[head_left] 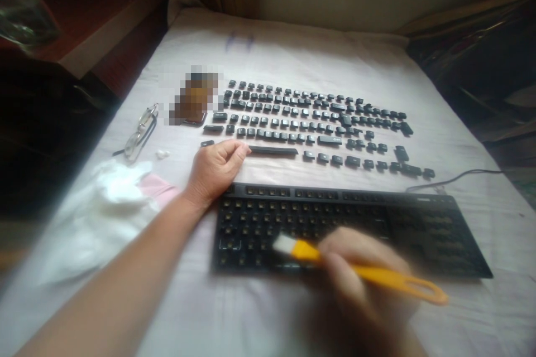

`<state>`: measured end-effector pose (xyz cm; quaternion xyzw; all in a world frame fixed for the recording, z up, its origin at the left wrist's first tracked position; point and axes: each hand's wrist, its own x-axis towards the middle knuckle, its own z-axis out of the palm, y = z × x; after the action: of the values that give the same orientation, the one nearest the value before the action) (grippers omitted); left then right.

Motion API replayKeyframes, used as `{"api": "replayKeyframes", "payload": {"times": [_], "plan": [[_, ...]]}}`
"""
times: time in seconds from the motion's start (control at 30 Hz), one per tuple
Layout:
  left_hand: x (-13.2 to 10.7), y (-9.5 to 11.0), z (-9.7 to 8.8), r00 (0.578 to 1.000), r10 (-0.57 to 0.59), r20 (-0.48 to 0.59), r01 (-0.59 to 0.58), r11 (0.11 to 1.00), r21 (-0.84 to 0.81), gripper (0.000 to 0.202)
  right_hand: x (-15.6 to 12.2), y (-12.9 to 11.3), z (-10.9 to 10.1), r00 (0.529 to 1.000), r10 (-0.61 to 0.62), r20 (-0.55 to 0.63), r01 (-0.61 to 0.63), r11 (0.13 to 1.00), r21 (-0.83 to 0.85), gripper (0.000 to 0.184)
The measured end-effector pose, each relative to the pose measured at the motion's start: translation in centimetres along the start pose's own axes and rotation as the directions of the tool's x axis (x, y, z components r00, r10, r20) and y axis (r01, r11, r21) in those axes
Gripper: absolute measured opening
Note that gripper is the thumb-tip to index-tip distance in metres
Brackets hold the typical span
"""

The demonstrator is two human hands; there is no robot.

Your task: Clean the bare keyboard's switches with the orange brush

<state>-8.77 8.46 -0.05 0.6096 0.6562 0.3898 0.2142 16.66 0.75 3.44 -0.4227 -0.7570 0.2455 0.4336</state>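
My right hand (360, 276) is smeared by motion, so I cannot make out the separate fingers. It is closed around the yellow brush (377, 275) at mid-handle. The handle is smooth plastic and ends in an open oval loop to the right of this hand. The pale bristles sit to the left of it, over the lower rows of the keyboard (422, 234).

The keyboard is a flat black frame, stripped of caps, with a grid of small sockets exposed. Its right section is blurred, and my right hand hides part of its near edge. A thin dark cable (454, 178) leaves its far right corner.

My left hand (215, 170) rests at the keyboard's far left corner with the fingers curled in. I cannot tell whether they hold anything.

Beyond this hand, black keycaps (314, 122) lie in rows on the white sheet (293, 50). The long space bar (272, 150) lies just to the right of the knuckles.

To the left of the left hand lie:
- a soft white wad (121, 181)
- a pink cloth (161, 188)
- wire-framed glasses (140, 131)

A pixelated object (195, 97) beyond this hand cannot be identified. The top left corner of the frame is dark and unreadable.
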Motion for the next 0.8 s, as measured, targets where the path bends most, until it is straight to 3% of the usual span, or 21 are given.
{"api": "replayKeyframes", "payload": {"times": [0.23,0.4,0.67,0.8], "plan": [[0.1,0.0,0.0,1.000,0.002,-0.001,-0.002,1.000,0.008,0.029,0.1,0.7,0.2,0.998,-0.062,0.024,0.063,0.997,-0.048,0.017],[0.0,-0.2,0.1,1.000,0.007,0.001,-0.007,1.000,0.013,0.030,0.6,0.1,0.3,0.994,-0.054,0.094,0.059,0.997,-0.053,0.020],[0.1,-0.3,0.1,1.000,0.014,-0.001,-0.014,1.000,0.009,0.030,0.8,-0.4,0.1,0.994,-0.035,0.107,0.035,0.999,0.002,0.019],[0.1,-0.4,0.1,1.000,0.009,-0.001,-0.009,1.000,0.011,0.031,0.2,-0.2,-0.2,1.000,0.010,0.015,-0.011,0.996,0.085,0.020]]}}
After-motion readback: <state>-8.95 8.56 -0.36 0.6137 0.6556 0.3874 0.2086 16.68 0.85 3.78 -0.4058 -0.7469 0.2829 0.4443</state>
